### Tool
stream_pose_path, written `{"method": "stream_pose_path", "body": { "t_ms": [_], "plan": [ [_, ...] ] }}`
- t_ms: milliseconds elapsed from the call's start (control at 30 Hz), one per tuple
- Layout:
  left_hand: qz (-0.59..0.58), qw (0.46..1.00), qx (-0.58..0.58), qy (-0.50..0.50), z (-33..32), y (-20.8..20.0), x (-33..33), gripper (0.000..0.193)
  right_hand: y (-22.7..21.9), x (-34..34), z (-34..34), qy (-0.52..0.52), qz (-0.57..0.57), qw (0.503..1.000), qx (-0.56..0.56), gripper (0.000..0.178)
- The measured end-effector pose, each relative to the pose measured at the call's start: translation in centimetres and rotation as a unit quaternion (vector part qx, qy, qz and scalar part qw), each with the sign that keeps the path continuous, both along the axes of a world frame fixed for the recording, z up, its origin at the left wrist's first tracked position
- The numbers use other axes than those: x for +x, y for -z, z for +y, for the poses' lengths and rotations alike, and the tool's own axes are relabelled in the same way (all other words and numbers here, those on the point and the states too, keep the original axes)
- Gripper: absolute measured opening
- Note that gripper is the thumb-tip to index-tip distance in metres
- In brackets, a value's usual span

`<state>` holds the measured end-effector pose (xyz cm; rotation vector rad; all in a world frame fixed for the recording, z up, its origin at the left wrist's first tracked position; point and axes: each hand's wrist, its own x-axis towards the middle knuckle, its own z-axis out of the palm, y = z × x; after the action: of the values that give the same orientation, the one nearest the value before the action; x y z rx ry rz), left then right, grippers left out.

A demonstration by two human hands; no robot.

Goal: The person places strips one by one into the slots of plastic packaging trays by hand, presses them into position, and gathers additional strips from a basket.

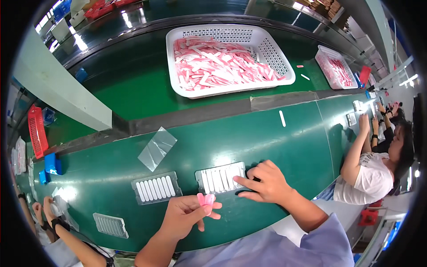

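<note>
My left hand (180, 216) is closed on a few small pink strips (206, 199), held between thumb and fingers above the bench's near edge. Just right of it lies a clear plastic tray (199, 178) with slots filled by white strips (218, 179). My right hand (268, 182) reaches over that tray's right end. Its index fingertip rests on or just over a strip there, with the thumb held apart and nothing visible in its grasp. To the left sits a second clear tray (178, 177), also holding a row of white strips (155, 188).
A clear plastic bag (157, 149) lies behind the trays; another slotted tray (110, 225) is at left. One white strip (282, 119) lies toward the back. Beyond the ledge stands a white basket (284, 75) of pink-and-white strips. Co-workers sit at right (371, 175) and left (73, 240).
</note>
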<state>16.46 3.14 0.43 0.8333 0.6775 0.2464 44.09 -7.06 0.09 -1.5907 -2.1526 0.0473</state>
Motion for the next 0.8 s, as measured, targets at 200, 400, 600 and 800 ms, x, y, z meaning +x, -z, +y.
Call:
{"method": "stream_pose_path", "body": {
  "t_ms": [200,400,600,800],
  "plan": [
    [0.013,0.999,-0.007,-0.031,-0.2,-0.1,0.3,0.022,-0.1,0.9,0.0,-0.049,0.060,0.996,-0.038,0.043],
    [0.036,0.999,0.020,0.014,-0.5,0.0,0.8,0.026,0.3,-0.2,-0.2,0.039,0.168,0.983,0.057,0.046],
    [0.006,0.995,0.074,0.073,-1.1,0.7,0.8,0.024,-1.9,-4.8,1.2,-0.006,0.404,0.904,-0.140,0.019],
    [-0.002,0.997,0.079,-0.007,-1.3,0.2,1.2,0.016,-1.5,0.1,2.7,0.066,0.374,0.924,0.048,0.013]
  ]
}}
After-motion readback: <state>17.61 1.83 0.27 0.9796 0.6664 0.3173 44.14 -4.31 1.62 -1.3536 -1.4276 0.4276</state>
